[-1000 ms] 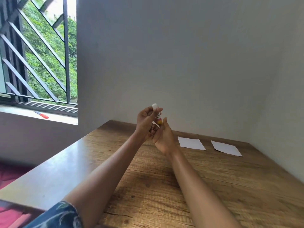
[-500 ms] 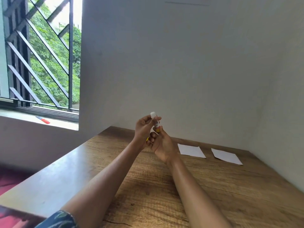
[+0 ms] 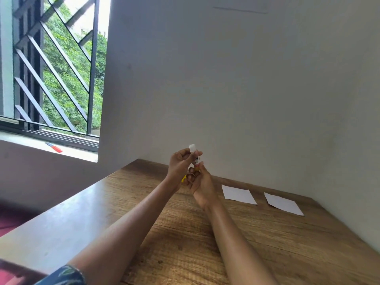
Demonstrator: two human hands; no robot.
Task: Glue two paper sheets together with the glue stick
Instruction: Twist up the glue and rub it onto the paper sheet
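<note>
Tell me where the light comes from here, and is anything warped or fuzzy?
Head view: daylight enters through the barred window at left, leaving a pale sheen on the table edge; the wide lens makes the walls lean; the glue stick held up in both hands is small, its label unreadable.

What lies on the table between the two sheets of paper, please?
Nothing: in the head view only bare wooden table shows between the left sheet and the right sheet.

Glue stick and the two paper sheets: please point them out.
glue stick [image 3: 195,157]: head view, on its labelled barrel.
left paper sheet [image 3: 238,194]: head view, sheet's middle.
right paper sheet [image 3: 283,204]: head view, sheet's middle.
</note>
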